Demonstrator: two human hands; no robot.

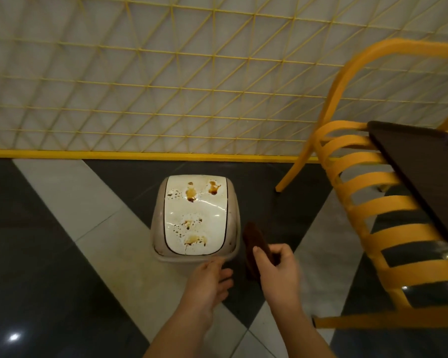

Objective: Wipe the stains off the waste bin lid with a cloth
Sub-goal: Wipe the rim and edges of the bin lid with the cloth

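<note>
I'm looking down at the waste bin (195,219) standing on the floor (70,202) of dark and pale tiles, just in front of a yellow wire-grid fence (166,81). Its white lid (196,218) faces up at me and carries brown stains (191,195): two larger blots near the far edge with a speckled patch to their left, a spattered cluster around the middle, and a smear close to the near edge. My right hand (277,270) hangs just right of the bin's near corner, fingers curled around a dark brown cloth (256,244); the cloth sticks out past my thumb towards the bin and also hangs below the hand, and it is not touching the lid. My left hand (210,280) is spread loosely, fingers relaxed and holding nothing, its fingertips at or just short of the bin's near rim; I cannot tell whether they touch it. To the right stands a yellow slatted chair (367,208) with a dark table (419,171) edge over its seat.
</note>
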